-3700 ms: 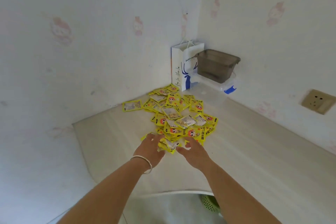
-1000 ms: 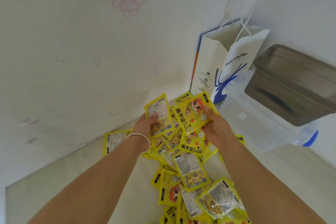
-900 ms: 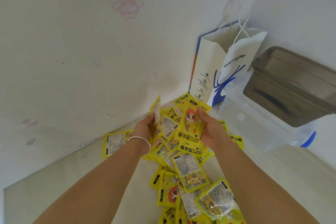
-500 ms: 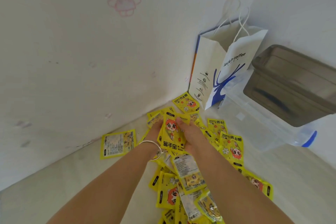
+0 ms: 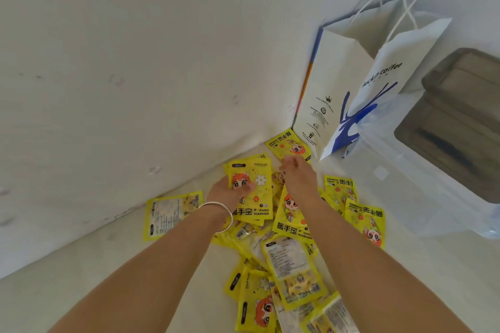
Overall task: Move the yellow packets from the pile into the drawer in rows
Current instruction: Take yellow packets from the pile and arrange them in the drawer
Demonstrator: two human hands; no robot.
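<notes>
A pile of yellow hand-warmer packets [image 5: 290, 259] lies on the pale tabletop in the corner by the wall. My left hand [image 5: 226, 193], with a silver bangle on the wrist, grips a stack of yellow packets [image 5: 250, 192], thumb across the top one's printed face. My right hand [image 5: 299, 180] reaches past it, fingertips at a packet [image 5: 288, 144] lying next to the paper bag. One packet [image 5: 171, 213] lies apart on the left, back side up. No drawer shows in this view.
A white and blue paper bag [image 5: 351, 94] stands in the corner. Beside it on the right sits a clear plastic box [image 5: 422, 197] with a dark grey bin [image 5: 460, 121] on top. Walls close off the left and back.
My left hand now holds the gathered stack alone. My right hand has let go of it and stretched forward toward the packet by the bag. The camera has tilted down and closer.
</notes>
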